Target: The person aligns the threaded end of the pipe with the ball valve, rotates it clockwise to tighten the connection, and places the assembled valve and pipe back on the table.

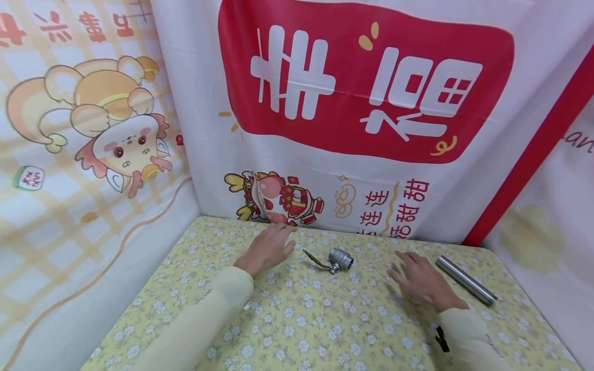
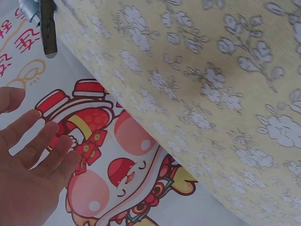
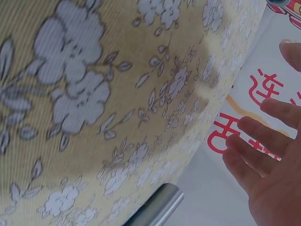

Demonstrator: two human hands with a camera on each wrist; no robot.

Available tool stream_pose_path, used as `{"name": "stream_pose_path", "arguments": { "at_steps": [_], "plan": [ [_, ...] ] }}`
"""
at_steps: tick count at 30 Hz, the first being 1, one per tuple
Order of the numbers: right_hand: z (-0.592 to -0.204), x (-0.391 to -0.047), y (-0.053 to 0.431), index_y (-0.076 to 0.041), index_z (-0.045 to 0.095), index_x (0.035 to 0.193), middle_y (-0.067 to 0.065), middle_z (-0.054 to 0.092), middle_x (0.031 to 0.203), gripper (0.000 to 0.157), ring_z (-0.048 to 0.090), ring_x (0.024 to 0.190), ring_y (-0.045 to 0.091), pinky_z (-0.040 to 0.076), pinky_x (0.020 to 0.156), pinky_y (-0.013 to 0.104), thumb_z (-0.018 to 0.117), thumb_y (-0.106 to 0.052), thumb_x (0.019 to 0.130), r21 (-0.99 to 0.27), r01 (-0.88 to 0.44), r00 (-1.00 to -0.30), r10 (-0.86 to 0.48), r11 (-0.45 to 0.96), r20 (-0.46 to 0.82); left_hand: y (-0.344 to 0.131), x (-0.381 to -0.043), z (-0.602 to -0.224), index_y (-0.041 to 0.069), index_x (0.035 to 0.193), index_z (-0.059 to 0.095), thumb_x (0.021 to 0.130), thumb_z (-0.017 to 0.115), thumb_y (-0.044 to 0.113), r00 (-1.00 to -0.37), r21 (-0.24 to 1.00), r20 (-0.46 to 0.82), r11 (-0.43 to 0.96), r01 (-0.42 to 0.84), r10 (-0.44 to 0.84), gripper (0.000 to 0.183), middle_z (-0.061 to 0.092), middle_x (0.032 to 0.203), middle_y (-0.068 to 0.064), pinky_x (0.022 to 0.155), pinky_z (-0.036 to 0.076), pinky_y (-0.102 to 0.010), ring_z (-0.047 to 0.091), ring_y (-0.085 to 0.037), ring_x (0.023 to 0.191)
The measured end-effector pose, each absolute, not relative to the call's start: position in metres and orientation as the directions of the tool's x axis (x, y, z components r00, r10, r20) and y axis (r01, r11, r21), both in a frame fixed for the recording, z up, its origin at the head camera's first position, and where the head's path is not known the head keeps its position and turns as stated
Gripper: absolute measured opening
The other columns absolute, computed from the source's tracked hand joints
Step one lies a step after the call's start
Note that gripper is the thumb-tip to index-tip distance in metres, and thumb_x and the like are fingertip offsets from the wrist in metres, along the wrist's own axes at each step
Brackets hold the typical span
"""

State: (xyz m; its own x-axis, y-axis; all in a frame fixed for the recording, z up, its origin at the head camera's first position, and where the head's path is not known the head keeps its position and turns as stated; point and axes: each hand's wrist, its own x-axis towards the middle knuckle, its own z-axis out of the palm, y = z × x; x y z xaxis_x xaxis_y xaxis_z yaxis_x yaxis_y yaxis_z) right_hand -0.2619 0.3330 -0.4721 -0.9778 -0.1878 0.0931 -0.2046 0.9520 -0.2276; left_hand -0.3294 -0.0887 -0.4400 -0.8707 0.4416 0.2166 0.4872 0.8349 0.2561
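A metal ball valve (image 1: 341, 258) with a long lever handle (image 1: 315, 259) lies on the flowered tablecloth between the hands. My left hand (image 1: 269, 248) hovers to the left of it with relaxed fingers and holds nothing; in the left wrist view the handle (image 2: 48, 28) shows at the upper left. On the other side, my right hand (image 1: 419, 278) is spread out with nothing in it. A smooth metal tube (image 1: 466, 280) lies to the right of that hand, its end (image 3: 170, 195) visible at the bottom of the right wrist view.
The yellow flowered tablecloth (image 1: 287, 330) covers the table. A white cloth backdrop (image 1: 195, 103) with red lettering and a cartoon hangs at the table's far edge, and printed cloths stand at the left (image 1: 55, 216) and right (image 1: 547, 278).
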Motion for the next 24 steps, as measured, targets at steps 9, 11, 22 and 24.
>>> {"name": "stream_pose_path", "arguments": {
  "at_steps": [9,11,22,24],
  "plan": [
    [-0.475,-0.258,0.347,0.003,0.056,0.153,0.037,0.057,0.148,0.068,0.056,0.134,0.06,0.049,0.107,0.076,0.066,-0.047,0.108,-0.238,-0.196,-0.979,-0.174,0.951,0.11,-0.067,-0.329,-0.431,0.011,0.154,0.061,0.113,0.06,0.029,-0.854,0.276,0.227,0.809,0.518,0.469,0.045,0.06,0.157,-0.012,0.124,0.048,-0.051,0.055,-0.032,0.147],
    [-0.475,-0.257,0.351,0.003,0.058,0.152,0.037,0.058,0.147,0.067,0.057,0.132,0.06,0.05,0.106,0.075,0.066,-0.046,0.108,-0.233,-0.192,-0.979,-0.171,0.953,0.107,-0.063,-0.329,-0.431,0.01,0.153,0.062,0.113,0.059,0.029,-0.852,0.272,0.226,0.809,0.521,0.473,0.044,0.06,0.157,-0.012,0.124,0.048,-0.051,0.055,-0.032,0.148],
    [-0.474,-0.253,0.369,0.006,0.059,0.149,0.038,0.06,0.141,0.066,0.059,0.128,0.058,0.051,0.105,0.074,0.07,-0.042,0.106,-0.196,-0.158,-0.984,-0.138,0.968,0.113,-0.042,-0.327,-0.433,0.01,0.152,0.062,0.114,0.058,0.028,-0.824,0.244,0.195,0.788,0.566,0.532,0.042,0.062,0.153,-0.013,0.119,0.052,-0.051,0.057,-0.034,0.144],
    [-0.473,-0.253,0.372,0.007,0.059,0.148,0.038,0.06,0.14,0.066,0.059,0.127,0.058,0.051,0.104,0.074,0.071,-0.042,0.105,-0.196,-0.151,-0.985,-0.131,0.969,0.113,-0.04,-0.326,-0.435,0.011,0.152,0.062,0.114,0.058,0.028,-0.82,0.238,0.197,0.785,0.572,0.538,0.042,0.062,0.154,-0.013,0.12,0.052,-0.05,0.056,-0.033,0.146]
  ]
}}
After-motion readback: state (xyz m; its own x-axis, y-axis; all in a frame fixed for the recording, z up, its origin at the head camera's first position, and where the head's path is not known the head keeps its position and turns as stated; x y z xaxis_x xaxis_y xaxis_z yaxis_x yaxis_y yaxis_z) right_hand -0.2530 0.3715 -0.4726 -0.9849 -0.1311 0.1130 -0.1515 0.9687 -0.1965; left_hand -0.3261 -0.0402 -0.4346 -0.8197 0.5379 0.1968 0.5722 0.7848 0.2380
